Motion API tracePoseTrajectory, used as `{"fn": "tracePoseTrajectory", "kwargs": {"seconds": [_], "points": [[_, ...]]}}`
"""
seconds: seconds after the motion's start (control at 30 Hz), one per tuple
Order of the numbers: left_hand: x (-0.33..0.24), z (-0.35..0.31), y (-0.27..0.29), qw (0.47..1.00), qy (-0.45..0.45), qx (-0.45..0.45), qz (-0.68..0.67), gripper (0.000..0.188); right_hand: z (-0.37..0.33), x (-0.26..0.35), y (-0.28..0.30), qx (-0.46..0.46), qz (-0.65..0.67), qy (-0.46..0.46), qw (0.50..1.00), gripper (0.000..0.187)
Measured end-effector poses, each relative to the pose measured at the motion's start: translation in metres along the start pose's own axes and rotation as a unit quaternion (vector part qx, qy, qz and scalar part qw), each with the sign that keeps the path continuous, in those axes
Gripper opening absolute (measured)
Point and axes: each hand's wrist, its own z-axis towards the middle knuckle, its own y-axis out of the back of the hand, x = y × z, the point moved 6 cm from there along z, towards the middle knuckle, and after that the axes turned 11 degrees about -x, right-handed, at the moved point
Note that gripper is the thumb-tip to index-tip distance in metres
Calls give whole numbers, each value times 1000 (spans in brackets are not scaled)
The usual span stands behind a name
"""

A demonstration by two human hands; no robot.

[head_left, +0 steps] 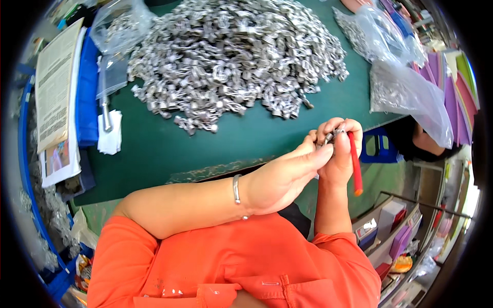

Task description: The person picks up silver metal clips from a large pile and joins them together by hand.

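Observation:
My left hand [287, 174], with a silver bangle [236, 189] at the wrist, reaches across to the right. Its thumb and fingers are closed on small silver metal pieces [331, 136], and my right hand [339, 159] meets it there. Out of my right hand's curled fingers a slim red rod-like handle [355, 167] with an orange end points down. Whatever lies at the handle's upper end is hidden by the fingers. Both hands are off the table's near right edge. Beyond them a large heap of small silver metal parts [241, 56] covers the green table [149, 149].
Clear plastic bags of metal parts stand at the back left [120, 25] and right [405, 90]. A blue bin [87, 87] with papers lines the left side, beside a folded white cloth [109, 133]. A blue stool [380, 146] and a box of goods [385, 226] stand at right.

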Motion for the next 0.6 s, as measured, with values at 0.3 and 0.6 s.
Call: {"fn": "tracePoseTrajectory", "kwargs": {"seconds": [0.3, 0.6], "points": [[-11, 9, 36, 956, -40, -189, 222, 39, -1, 28, 161, -189, -265, 146, 934, 16], [-133, -86, 92, 598, -338, -315, 654, 9, 6, 39, 149, -254, -335, 299, 857, 8]]}}
